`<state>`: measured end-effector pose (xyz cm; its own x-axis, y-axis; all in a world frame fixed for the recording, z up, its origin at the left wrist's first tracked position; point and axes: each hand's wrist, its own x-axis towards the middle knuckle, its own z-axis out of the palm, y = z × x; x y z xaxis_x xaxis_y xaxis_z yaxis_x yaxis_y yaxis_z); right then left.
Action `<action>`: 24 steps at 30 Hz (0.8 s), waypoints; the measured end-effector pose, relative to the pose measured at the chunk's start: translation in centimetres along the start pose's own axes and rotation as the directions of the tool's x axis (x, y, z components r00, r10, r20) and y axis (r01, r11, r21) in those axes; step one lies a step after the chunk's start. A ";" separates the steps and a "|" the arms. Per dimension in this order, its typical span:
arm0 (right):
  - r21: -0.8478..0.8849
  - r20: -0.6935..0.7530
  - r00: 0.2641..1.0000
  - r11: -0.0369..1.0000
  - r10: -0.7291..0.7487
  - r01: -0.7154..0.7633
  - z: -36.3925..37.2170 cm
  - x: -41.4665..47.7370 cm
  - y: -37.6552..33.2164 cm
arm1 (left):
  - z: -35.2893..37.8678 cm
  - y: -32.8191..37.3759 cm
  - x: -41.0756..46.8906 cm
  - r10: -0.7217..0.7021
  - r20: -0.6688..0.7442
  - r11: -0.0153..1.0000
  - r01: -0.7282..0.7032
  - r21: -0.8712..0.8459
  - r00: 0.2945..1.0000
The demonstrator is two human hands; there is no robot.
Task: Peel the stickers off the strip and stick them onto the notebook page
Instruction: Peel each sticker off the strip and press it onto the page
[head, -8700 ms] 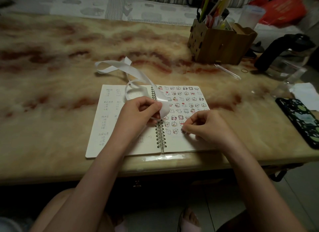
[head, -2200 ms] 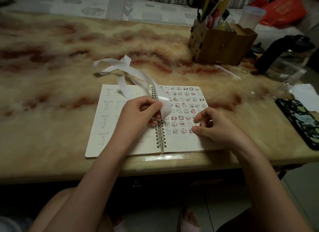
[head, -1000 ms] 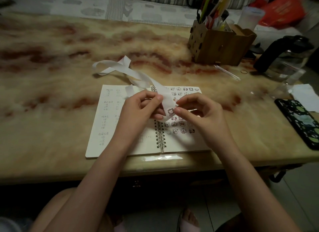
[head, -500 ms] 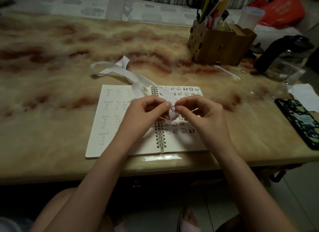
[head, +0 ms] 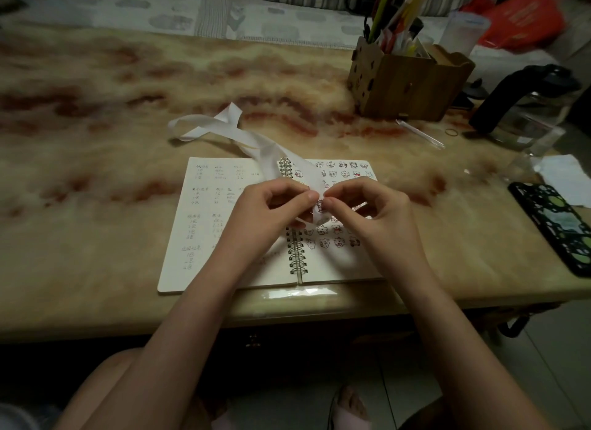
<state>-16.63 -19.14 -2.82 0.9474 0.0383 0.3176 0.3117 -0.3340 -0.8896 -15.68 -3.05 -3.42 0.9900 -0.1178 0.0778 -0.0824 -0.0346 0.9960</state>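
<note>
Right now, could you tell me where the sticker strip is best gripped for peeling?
Near its end above the notebook, pinched from the left as the left hand does: the sticker strip curls over there, likely leaving the right hand room to pick at a sticker from the right.

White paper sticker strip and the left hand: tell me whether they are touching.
Touching. The head view shows the left hand pinching the white paper sticker strip between thumb and forefinger, with no gap, above the open spiral notebook.
</note>
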 end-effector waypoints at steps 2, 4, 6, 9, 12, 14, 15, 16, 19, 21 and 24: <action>-0.007 0.003 1.000 1.000 -0.005 0.005 0.0 0.0 0.0 | 0.0 0.0 0.0 0.001 0.000 1.000 -0.001 0.010 1.000; -0.023 0.010 1.000 1.000 -0.010 0.010 -0.1 0.0 -0.1 | 0.0 0.0 0.1 -0.002 -0.003 1.000 0.002 0.009 1.000; -0.055 0.014 1.000 0.998 -0.020 0.020 -0.1 -0.1 -0.1 | 0.1 -0.1 0.1 -0.009 -0.010 1.000 0.009 0.005 1.000; -0.156 0.006 0.997 0.985 -0.071 0.071 0.0 -0.2 -0.1 | 0.3 -0.2 0.0 -0.035 -0.022 0.999 0.035 -0.017 0.999; -0.211 0.015 0.993 0.971 -0.115 0.115 0.0 -0.2 0.1 | 0.3 -0.2 0.0 -0.059 -0.028 0.997 0.058 -0.041 0.998; -0.235 0.034 0.992 0.964 -0.124 0.128 -0.1 -0.1 0.3 | 0.4 -0.1 0.0 -0.082 -0.031 0.994 0.080 -0.068 0.996; -0.236 0.046 0.991 0.963 -0.123 0.131 -0.1 -0.1 0.4 | 0.4 0.0 -0.1 -0.098 -0.035 0.992 0.095 -0.088 0.995; -0.233 0.055 0.991 0.963 -0.122 0.131 -0.1 -0.1 0.5 | 0.4 0.0 -0.1 -0.113 -0.040 0.989 0.108 -0.104 0.993; -0.223 0.078 0.990 0.966 -0.114 0.128 -0.2 -0.1 0.6 | 0.3 -0.1 -0.1 -0.132 -0.057 0.987 0.126 -0.100 0.990; -0.191 0.088 0.991 0.975 -0.100 0.115 -0.4 -0.2 0.3 | 0.1 -0.1 0.0 -0.137 -0.069 0.987 0.130 -0.100 0.988; -0.085 0.080 0.996 0.996 -0.032 0.039 -1.1 -0.1 -0.4 | -0.2 -0.1 0.0 -0.118 -0.077 0.991 0.112 -0.076 0.990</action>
<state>-16.88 -20.05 -2.14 0.9397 0.1246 0.3184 0.3410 -0.4113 -0.8453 -15.66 -2.88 -3.52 0.9987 -0.0362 -0.0371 0.0381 0.0277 0.9989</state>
